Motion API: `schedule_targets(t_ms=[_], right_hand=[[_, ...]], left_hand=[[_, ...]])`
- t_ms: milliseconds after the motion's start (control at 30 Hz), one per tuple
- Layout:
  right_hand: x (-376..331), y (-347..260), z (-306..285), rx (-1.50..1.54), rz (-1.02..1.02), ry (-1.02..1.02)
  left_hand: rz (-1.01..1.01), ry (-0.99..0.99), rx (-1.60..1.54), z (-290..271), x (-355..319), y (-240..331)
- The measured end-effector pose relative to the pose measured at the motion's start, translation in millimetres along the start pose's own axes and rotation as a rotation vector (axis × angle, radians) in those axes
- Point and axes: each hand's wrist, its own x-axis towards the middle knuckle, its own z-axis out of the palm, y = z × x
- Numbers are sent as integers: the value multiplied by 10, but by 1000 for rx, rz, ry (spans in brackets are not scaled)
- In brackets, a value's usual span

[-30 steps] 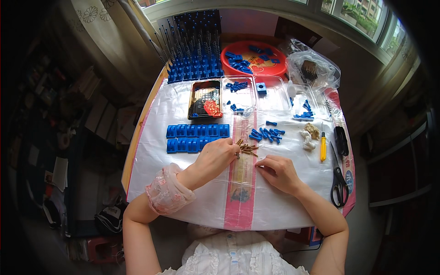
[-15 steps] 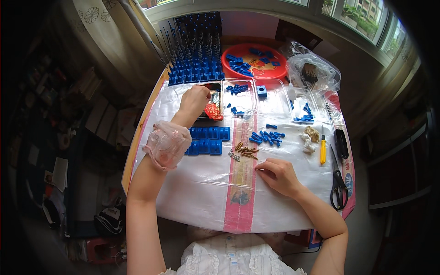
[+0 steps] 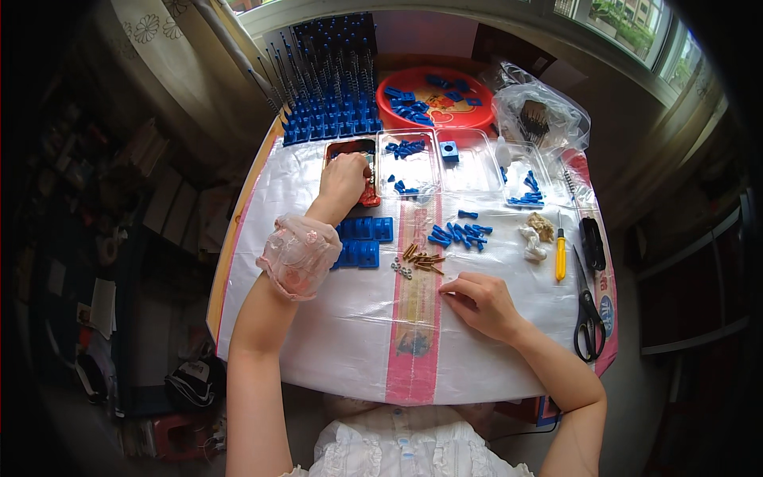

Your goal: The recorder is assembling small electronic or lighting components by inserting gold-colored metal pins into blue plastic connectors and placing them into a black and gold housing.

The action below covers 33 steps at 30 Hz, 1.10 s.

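Note:
Over a small dark tray with a red pattern (image 3: 369,151), my left hand (image 3: 343,181) is bent down with its fingers closed. Whatever they hold is hidden. A pale ruffled cuff (image 3: 299,256) circles that forearm. My right hand (image 3: 483,304) rests on the table, thumb and forefinger drawn together; I cannot make out anything between them. Just beyond it lie brass-coloured pins (image 3: 425,261) and small silver nuts (image 3: 401,269). Two blue slotted plastic blocks (image 3: 367,229) sit near my left wrist, the nearer one partly covered by the cuff. Loose blue plastic pieces (image 3: 461,235) are scattered to their right.
Clear trays (image 3: 436,171) hold more blue parts. Behind stand a blue rack with upright spring-wound rods (image 3: 330,119) and a red round tray (image 3: 481,119). To the right are a clear plastic bag (image 3: 568,119), a yellow-handled screwdriver (image 3: 560,262) and black scissors (image 3: 589,326).
My left hand has come slightly nearer and to the right, over the dark tray. The right hand stays in place. The whole view has shifted a little.

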Motion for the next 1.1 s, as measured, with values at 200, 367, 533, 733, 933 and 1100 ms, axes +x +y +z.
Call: schedule_targets(t_ms=[200,367,533,733,933,1100], right_hand=[[15,-8,2,-9,-4,-1],[27,-21,5,-7,-8,-7],[4,-3,-6,-14,1,-11],[21,-21,-6,-22,-42,26],[17,-19,-3,-18,-5,-5],[10,-23,-17,-19,-2,-4]], left_hand=[[42,69,52,147,6,16],[48,75,84,191,0,-54],[157,114,-57,-123,-198,118],[256,-232,-280,-624,-917,743],[320,-308,-138,-454,-1275,855],[249,-176,-187,-717,-1015,710]])
